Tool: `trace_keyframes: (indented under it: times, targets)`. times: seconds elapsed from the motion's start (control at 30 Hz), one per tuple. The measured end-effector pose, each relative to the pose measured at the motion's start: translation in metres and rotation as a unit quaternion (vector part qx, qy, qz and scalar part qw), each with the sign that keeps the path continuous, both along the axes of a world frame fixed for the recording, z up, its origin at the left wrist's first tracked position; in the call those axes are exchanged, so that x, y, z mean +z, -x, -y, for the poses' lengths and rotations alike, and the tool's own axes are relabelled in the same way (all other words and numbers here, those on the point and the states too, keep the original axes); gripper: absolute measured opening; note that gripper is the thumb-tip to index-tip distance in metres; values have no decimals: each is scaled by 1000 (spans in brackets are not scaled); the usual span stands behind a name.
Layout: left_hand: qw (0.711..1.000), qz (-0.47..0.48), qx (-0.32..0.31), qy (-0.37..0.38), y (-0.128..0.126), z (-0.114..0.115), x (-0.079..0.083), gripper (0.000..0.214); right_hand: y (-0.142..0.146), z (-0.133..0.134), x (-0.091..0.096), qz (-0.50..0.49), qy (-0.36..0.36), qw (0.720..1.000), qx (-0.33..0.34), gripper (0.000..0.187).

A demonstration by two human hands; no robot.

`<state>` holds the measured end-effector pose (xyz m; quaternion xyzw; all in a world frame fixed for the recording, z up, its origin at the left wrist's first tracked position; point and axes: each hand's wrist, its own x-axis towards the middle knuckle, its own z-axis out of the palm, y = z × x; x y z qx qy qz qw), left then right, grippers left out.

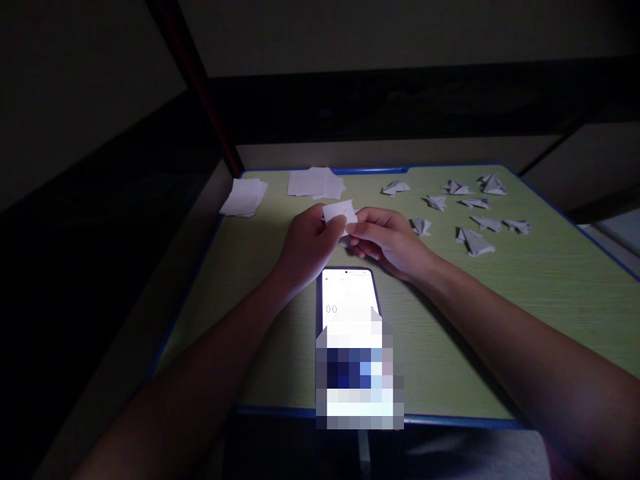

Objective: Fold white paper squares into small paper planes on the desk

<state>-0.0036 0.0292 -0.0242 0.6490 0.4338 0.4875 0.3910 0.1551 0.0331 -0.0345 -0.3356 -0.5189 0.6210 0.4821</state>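
Observation:
Between my two hands is a small white piece of folded paper (336,211), held up a little above the table behind the phone. My left hand (313,237) grips it from the left, its thumb lying across the front of the paper. From the right, my right hand (387,237) pinches the paper's edge with thumb and fingers. The underside of the paper and some fingertips are hidden. Just in front of my hands lies a phone (345,293) with a bright screen, its lower part blurred out.
A green table (270,320) with a blue rim is under my arms. Stacks of white paper squares (243,198) and loose sheets (310,182) lie at the back left. Several folded paper figures (473,241) are spread over the right side. The surroundings are dark.

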Motion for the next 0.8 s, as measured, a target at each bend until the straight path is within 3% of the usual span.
trace_keyframes:
  times: [0.8]
  targets:
    - [1000,-21,11,13,-1,2,3,17,1,2,4,-2,2,1000,3,24]
